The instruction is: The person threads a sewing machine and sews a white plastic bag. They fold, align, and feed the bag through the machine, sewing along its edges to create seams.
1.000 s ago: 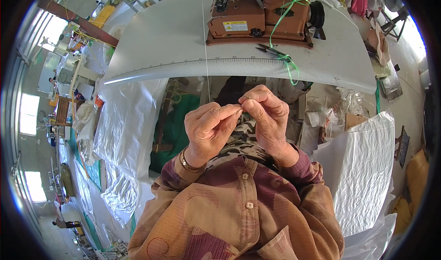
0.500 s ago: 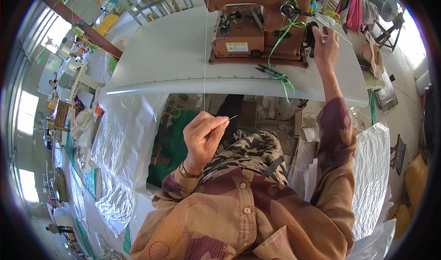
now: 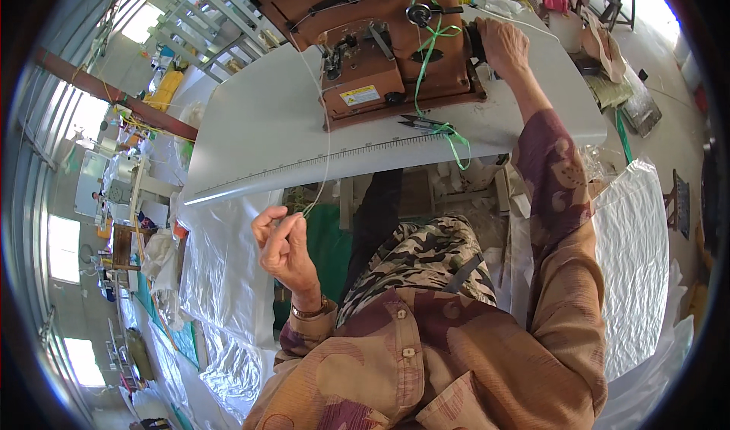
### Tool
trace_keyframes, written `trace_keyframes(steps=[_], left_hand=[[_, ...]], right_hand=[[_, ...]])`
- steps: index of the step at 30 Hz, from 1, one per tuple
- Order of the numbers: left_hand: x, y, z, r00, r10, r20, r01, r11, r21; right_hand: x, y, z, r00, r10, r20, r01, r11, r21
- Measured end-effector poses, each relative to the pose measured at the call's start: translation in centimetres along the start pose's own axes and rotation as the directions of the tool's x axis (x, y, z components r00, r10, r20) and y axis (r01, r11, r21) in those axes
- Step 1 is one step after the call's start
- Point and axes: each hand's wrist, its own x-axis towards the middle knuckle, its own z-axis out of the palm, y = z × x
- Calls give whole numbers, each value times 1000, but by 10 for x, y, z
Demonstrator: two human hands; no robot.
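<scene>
My left hand [image 3: 290, 253] held the thread [image 3: 328, 147] while my right hand [image 3: 504, 47] lay on the handwheel [image 3: 476, 42]

The pale grey table [image 3: 251, 114] spread across the far side, a printed measuring scale [image 3: 304, 161] along its near edge. On it stood the brown sewing machine [image 3: 374, 78], the black handwheel at its right end under my right hand's curled fingers; how firmly they gripped, I could not tell. Plastic sheeting [image 3: 224, 278] hung on the left, below the table. My left hand was nearer me, its thumb and forefinger narrowed to a pinch. A green ribbon [image 3: 422, 65] trailed down the machine's near face to the snips [image 3: 420, 123], which lay just in front, between machine and table edge. Left of the ribbon was a white and yellow warning label [image 3: 359, 95]. The thin thread ran from the machine's left end, over the near edge, to my left fingertips.
</scene>
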Motion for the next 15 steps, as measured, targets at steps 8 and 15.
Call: trace_keyframes(steps=[8, 15], left_hand=[[2, -13, 13, 999, -19, -38, 13, 986, -167], [3, -16, 13, 998, -28, -48, 20, 987, -159]], right_hand=[[-48, 17, 20, 992, 17, -129, 8, 981, 193], [17, -5, -14, 989, 98, 108, -104, 993, 48]])
